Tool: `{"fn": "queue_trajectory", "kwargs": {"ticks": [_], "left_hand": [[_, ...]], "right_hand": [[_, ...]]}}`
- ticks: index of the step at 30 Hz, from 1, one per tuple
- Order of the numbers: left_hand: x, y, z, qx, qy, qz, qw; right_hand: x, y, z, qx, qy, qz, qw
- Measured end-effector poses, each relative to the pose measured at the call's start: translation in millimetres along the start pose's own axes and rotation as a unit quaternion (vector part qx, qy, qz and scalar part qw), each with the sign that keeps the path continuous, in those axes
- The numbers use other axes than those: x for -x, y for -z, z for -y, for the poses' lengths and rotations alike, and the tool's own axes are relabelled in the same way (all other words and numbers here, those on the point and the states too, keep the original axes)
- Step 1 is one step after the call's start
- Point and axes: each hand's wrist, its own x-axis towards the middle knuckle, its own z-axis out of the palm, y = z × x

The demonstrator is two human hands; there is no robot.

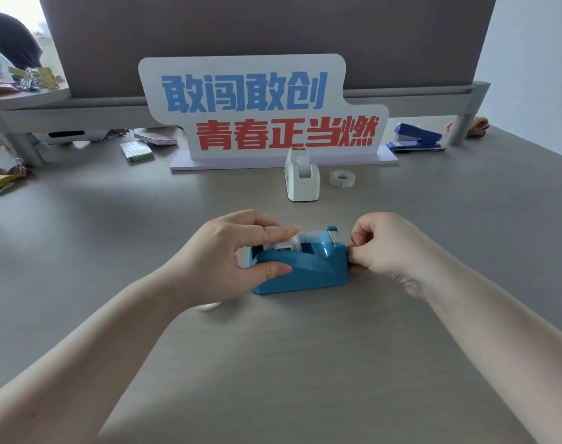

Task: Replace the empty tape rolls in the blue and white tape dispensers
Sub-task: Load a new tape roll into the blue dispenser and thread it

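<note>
Grip on the left hand (223, 254) holds the blue dispenser (300, 267) at the centre of the frame: the thumb lies along its near side and the fingers reach over the top, touching the clear roll (294, 241) that sits in its well. Right hand (380, 243) is curled tight at the dispenser's cutter end, fingertips pinched together just beside the blade; what they pinch is too small to tell. Both forearms come in from the lower corners. A small white thing (209, 306) peeks out from under the left wrist on the desk (305, 363).

Farther up the frame, right of centre, the white dispenser (302, 177) stands upright, end-on to the camera. Just to its right a loose tape roll (342, 178) lies flat on the desk, apart from it. Behind both stands a white sign (260, 107) with blue and red characters. A blue stapler (416, 139) rests at the upper right. Notepads (137, 151) and binder clips (28, 79) lie at the upper left.
</note>
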Motion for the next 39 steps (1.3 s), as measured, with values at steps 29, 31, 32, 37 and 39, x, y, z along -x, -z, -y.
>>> {"fn": "queue_trajectory", "kwargs": {"ticks": [29, 31, 32, 37, 39], "left_hand": [[48.6, 23.0, 17.9, -0.153, 0.216, 0.028, 0.964], [46.2, 21.8, 20.6, -0.153, 0.230, 0.000, 0.961], [44.2, 20.7, 22.5, -0.151, 0.236, -0.014, 0.960], [34.6, 16.8, 41.5, -0.153, 0.264, -0.072, 0.949], [29.9, 16.2, 51.3, -0.159, 0.279, -0.090, 0.943]], "right_hand": [[23.6, -9.7, 16.8, 0.058, 0.099, 0.056, 0.992], [25.4, -19.3, 18.3, 0.071, 0.108, 0.020, 0.991], [26.1, -24.1, 19.1, 0.078, 0.113, 0.001, 0.991], [23.5, -47.8, 28.2, 0.128, 0.122, -0.064, 0.982], [17.4, -55.5, 33.8, 0.140, 0.119, -0.074, 0.980]]}}
